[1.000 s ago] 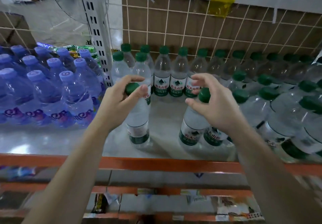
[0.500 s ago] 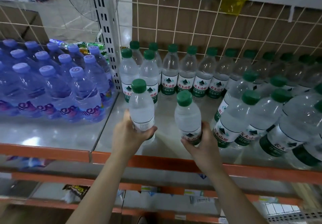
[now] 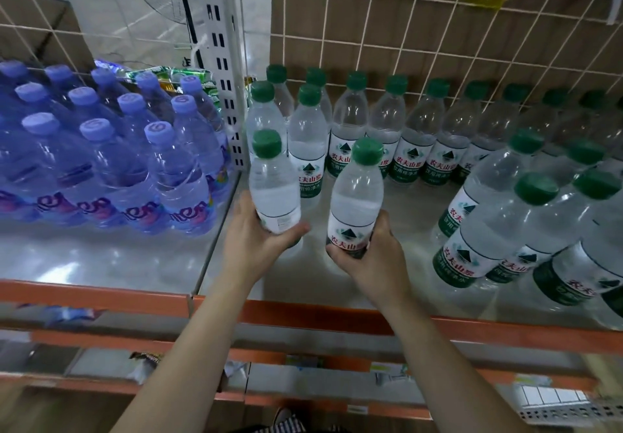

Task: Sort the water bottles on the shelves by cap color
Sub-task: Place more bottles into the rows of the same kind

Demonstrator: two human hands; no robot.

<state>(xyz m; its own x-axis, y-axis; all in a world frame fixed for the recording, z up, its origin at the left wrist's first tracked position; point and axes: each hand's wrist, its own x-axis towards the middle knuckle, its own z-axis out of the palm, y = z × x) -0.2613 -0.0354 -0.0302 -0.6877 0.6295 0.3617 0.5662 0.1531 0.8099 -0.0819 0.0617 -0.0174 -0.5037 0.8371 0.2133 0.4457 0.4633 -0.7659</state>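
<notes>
**Two green-capped bottles in hand**

Both hands have dropped from the caps to the bases. The left hand point(image 3: 256, 247) grips the left bottle point(image 3: 274, 189) and the right hand point(image 3: 374, 260) grips the right bottle point(image 3: 355, 203), near the shelf point(image 3: 101, 257) front. About twelve purple-capped bottles point(image 3: 158, 176) stand left, with green-capped rows point(image 3: 414, 135) far and right.

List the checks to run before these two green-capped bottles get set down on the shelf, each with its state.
1. Left hand grip round the left bottle: ok.
2. Right hand grip round the right bottle: ok.
3. Both caps match the green-capped rows: ok.
4. Bare shelf in front of those rows: ok.
5. Purple-capped bottles sit apart, left of the post: ok.
6. Held bottles clear of the shelf: cannot tell.
</notes>
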